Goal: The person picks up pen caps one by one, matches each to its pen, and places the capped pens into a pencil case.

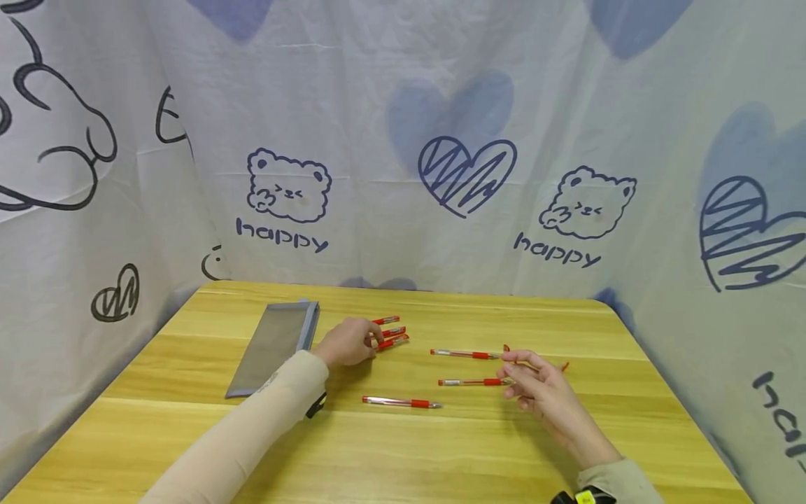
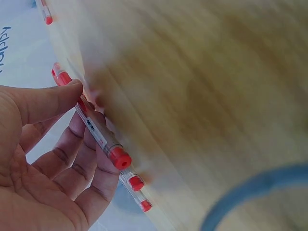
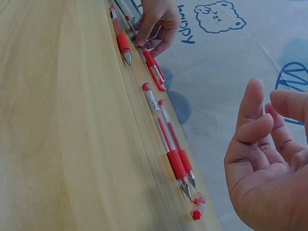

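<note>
Six red-gripped pens with clear barrels, one of them pinched in the left hand (image 1: pixel 350 341).
The front pen (image 1: pixel 393 402) lies flat and uncapped, its metal tip pointing right. Beyond it and to its right, the middle pen (image 1: pixel 462 382) and the back pen (image 1: pixel 462 353) lie uncapped side by side, roughly parallel to it, tips also rightward; by those tips sits a clear-and-red cap (image 3: pixel 196 214). Straight beyond the front pen, the held pen (image 2: pixel 96 134) wears its cap, close beside two red-ended pens (image 1: pixel 394 331) partly hidden by the fingers.
</note>
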